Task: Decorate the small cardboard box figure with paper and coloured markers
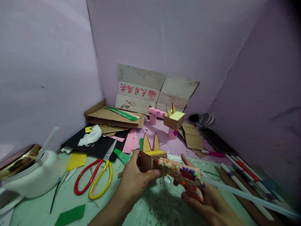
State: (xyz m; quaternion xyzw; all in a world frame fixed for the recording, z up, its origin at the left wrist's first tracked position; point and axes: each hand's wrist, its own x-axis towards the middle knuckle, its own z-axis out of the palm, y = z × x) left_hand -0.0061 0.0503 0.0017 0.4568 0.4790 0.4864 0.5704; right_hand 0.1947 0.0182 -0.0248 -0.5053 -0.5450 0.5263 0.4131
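1. Cardboard box (147,161) with two upright pointed ears (146,143) is held just above the table (37,208) or against it, I cannot tell which, to the right of the red-and-yellow-handled scissors (101,175).
2. Left hand (133,180) grips the box, its thumb across the near lower edge and its fingers at the left side; this probably steadies the work while leaving the ears free.
3. Right hand (207,201) is wrapped around the handle of a floral-patterned hot-glue gun (181,172), right of the scissors. The nozzle points at the box, presumably so glue can be placed precisely; whether its tip touches is hard to tell.
4. A translucent glue stick (246,194) sticks out behind the gun, away from the scissors, likely to leave its length clear of the box.
5. Beyond and right of the scissors, an eared box head (175,121) sits on a pink upright tube (172,134), perhaps kept in sight as a pattern.
6. Beyond and slightly left of the scissors lies a crumpled white tissue (90,136), maybe for wiping.
7. Markers (249,185) lie far to the right of the scissors, seemingly set aside from the gluing.
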